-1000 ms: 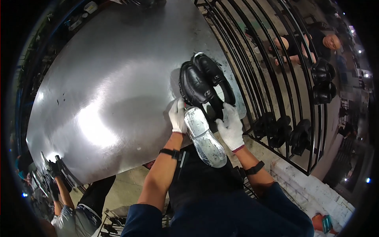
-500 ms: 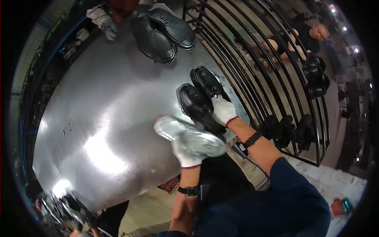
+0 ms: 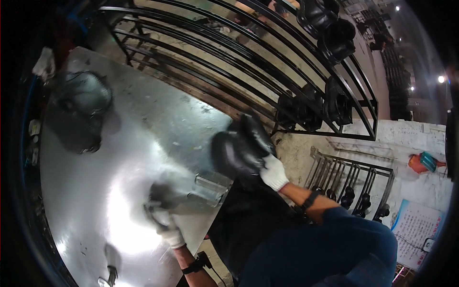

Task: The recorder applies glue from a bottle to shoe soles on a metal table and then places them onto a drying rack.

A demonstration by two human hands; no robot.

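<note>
My right hand (image 3: 273, 174), in a white knitted glove, grips a pair of black shoes (image 3: 236, 153) near the openings. The shoes hang over the metal table's right edge, blurred by motion. My left hand (image 3: 169, 233), also gloved in white, is closed low over the tabletop around a silvery shoe last (image 3: 155, 210); blur hides its exact outline. Between my hands, a shiny metal block (image 3: 210, 189) sits at the table's edge.
The metal table (image 3: 138, 158) carries blurred black footwear (image 3: 79, 112) at far left, near another person's grey glove (image 3: 44, 64). A black rack (image 3: 205, 45) holding black shoes (image 3: 338, 103) runs along the far side. A smaller rack (image 3: 351, 177) stands at right.
The view has swung to the right. My right hand has lifted the black shoes off the tabletop. My left hand has moved left with silvery metal, away from the shoes.
</note>
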